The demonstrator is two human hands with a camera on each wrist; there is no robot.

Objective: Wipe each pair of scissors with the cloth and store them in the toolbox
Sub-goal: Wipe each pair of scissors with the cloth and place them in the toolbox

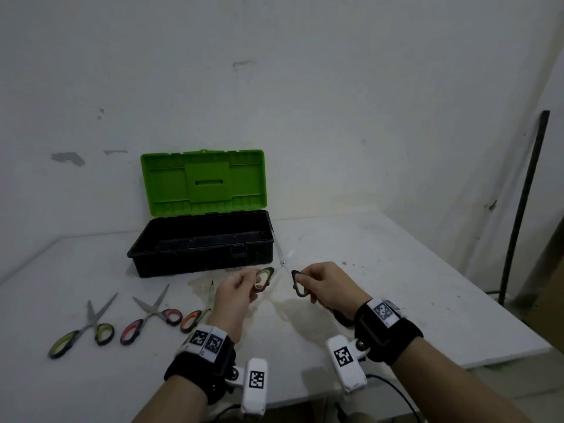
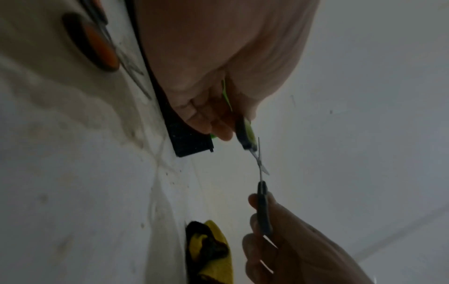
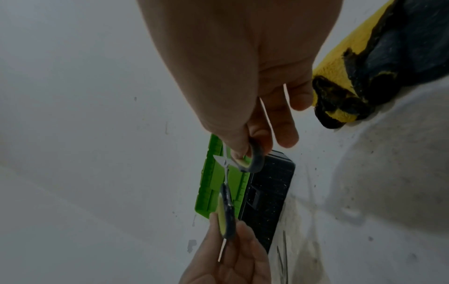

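**Green scissors spread open above the table, toolbox waiting bare**

The person is holding one pair of green-handled scissors [image 1: 282, 264] in the air in front of the open toolbox [image 1: 201, 239], blades pointing toward twelve o'clock. The left hand [image 1: 235, 296] is gripping one handle loop, the right hand [image 1: 328, 285] is pinching the other, and the two are pulling the handles apart so the blades are crossing wide open.

The cloth [image 3: 359, 76], yellow with dark patches, is lying on the white table [image 1: 412, 285] at about four o'clock from the hands, mostly hidden under the right wrist from where I stand. Neither hand is touching it, so I cannot tell whether this pair is wiped.

At about nine o'clock three more pairs are lying on the table: another green-handled pair [image 1: 84, 328], a pink-handled pair [image 1: 151, 312] and an orange-handled pair [image 1: 198, 312], the last partly behind the left hand.

The toolbox, green lid [image 1: 203, 181] standing up, is showing no scissors inside that I can make out. By my reckoning the job is barely beginning: four pairs are remaining to store.
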